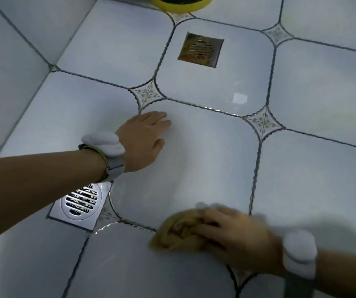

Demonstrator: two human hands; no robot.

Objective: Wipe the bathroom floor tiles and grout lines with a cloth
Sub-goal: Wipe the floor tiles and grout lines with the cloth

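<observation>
Two floor drains, one silvery and one brownish, sit in the pale tiled floor, where the left hand rests flat with straight fingers and the blurred right hand presses one bunched yellow cloth onto a grout line.

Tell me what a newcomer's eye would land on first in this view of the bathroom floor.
First the right hand at the bottom, blurred, its grip on a bunched yellow-brown cloth pressed to the tile by a grout line. Next the left hand, flat on the centre tile. Then two drains: a silver floor drain partly under the left forearm, and a brass-coloured floor drain further up.
</observation>
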